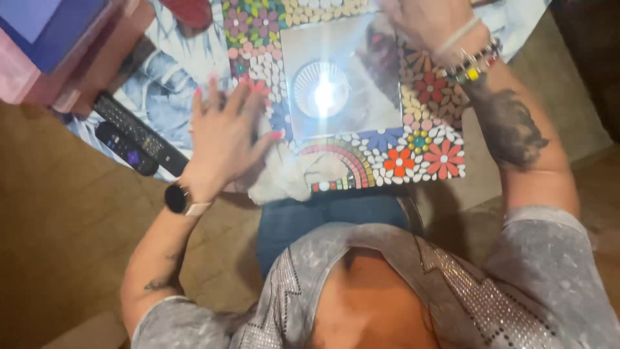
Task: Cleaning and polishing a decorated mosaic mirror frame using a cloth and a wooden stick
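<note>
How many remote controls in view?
2. A long black remote and a shorter black remote beside it, both left of the left hand on the printed cloth. More could be hidden.

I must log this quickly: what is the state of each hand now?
Left hand: open, fingers spread, pressing a white crumpled cloth against the square mirror with colourful mosaic flower frame.
Right hand: resting on the frame's top; grip cannot be told.

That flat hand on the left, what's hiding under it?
A crumpled white cloth pokes out from under the left hand, lying on the mosaic mirror frame. The cloth's middle and the frame's left edge below the hand are covered.
</note>
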